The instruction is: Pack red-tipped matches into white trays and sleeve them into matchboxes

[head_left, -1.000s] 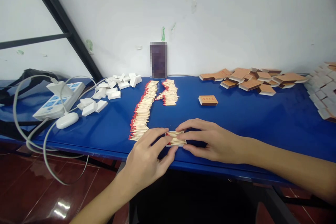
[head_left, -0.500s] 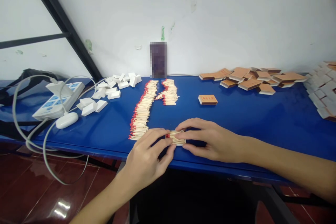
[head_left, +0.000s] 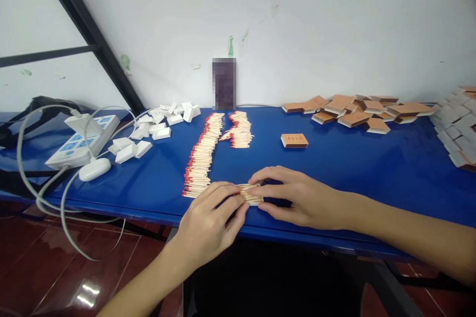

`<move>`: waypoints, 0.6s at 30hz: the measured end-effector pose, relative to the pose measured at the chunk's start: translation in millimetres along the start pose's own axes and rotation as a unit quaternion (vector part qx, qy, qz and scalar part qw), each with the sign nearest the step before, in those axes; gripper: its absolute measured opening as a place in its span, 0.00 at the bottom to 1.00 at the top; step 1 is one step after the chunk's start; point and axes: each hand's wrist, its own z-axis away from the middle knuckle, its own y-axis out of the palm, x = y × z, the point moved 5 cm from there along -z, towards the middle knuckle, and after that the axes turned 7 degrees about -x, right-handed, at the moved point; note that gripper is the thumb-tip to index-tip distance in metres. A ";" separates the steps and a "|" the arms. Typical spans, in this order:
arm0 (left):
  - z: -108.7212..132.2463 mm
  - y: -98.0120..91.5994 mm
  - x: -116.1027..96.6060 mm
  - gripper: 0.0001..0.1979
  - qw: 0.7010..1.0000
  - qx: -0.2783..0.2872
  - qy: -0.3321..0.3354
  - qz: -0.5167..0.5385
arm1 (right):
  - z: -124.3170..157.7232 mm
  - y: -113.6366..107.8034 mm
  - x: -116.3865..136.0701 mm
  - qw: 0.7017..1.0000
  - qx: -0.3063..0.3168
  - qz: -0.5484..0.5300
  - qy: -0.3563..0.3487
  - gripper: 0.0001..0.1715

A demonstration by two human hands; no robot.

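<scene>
A small white matchbox tray (head_left: 256,203) filled with matches (head_left: 248,194) lies at the table's front edge between my hands. My left hand (head_left: 213,215) grips its left end, the fingers covering the match heads there. From the other side my right hand (head_left: 293,200) holds the tray's right end, with a finger resting on the matches. A long row of red-tipped matches (head_left: 201,163) lies just beyond my left hand, and a smaller heap of matches (head_left: 241,131) sits right of its far end. One orange matchbox cover (head_left: 294,140) lies alone beyond my right hand.
White trays (head_left: 161,131) are scattered at the back left, near a power strip (head_left: 80,143) with looping white cables. Orange matchbox covers (head_left: 353,118) are piled at the back right. A stack of boxes (head_left: 459,126) stands at the far right. A blurred dark rectangle (head_left: 224,84) leans on the wall.
The fingers of my left hand have shifted slightly over the tray's left end, hiding the red match heads that showed before. Otherwise both hands stay in place.
</scene>
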 end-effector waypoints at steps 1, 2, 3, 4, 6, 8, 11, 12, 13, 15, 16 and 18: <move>0.0 0.1 -0.2 0.08 1.000 0.000 0.001 -0.001 | 0.0 0.3 0.0 1.000 0.003 0.001 0.000 0.15; 0.2 -0.1 -0.7 0.08 1.000 -0.001 0.003 -0.002 | 0.0 0.5 0.0 1.000 0.005 0.003 0.000 0.15; 0.3 -0.4 -1.2 0.08 1.000 -0.005 0.006 -0.004 | 0.1 0.6 -0.1 1.000 0.006 0.003 0.001 0.15; 0.5 -0.8 -1.6 0.08 1.000 -0.009 0.009 -0.006 | 0.2 0.5 -0.1 1.000 0.006 0.003 0.000 0.15; 0.8 -1.4 -1.8 0.08 1.000 -0.014 0.010 -0.010 | 0.3 0.1 -0.2 1.000 0.003 -0.001 -0.002 0.15; 1.0 -1.3 -1.3 0.09 1.000 -0.017 0.010 -0.012 | 0.4 -0.6 -0.1 1.000 -0.001 -0.001 -0.005 0.14; 1.0 -0.9 -0.6 0.09 1.000 -0.020 0.013 -0.014 | 0.0 -1.9 0.4 1.000 -0.015 0.003 -0.013 0.12; 1.0 -0.6 -0.4 0.09 1.000 -0.020 0.014 -0.014 | -0.1 -2.5 0.9 1.000 -0.024 0.002 -0.018 0.12; 1.0 -0.3 -0.3 0.09 1.000 -0.019 0.013 -0.014 | -0.3 -3.2 1.5 0.999 -0.035 0.001 -0.022 0.12; 1.2 0.0 -0.3 0.09 1.000 -0.017 0.013 -0.015 | -0.2 -4.4 2.8 0.998 -0.056 0.002 -0.033 0.13; 1.4 0.2 -0.4 0.09 1.000 -0.015 0.013 -0.016 | -0.1 -4.9 3.5 0.997 -0.066 0.005 -0.038 0.13; 1.7 0.2 -0.8 0.08 1.000 -0.013 0.014 -0.017 | 0.4 -5.2 4.3 0.996 -0.076 0.012 -0.045 0.13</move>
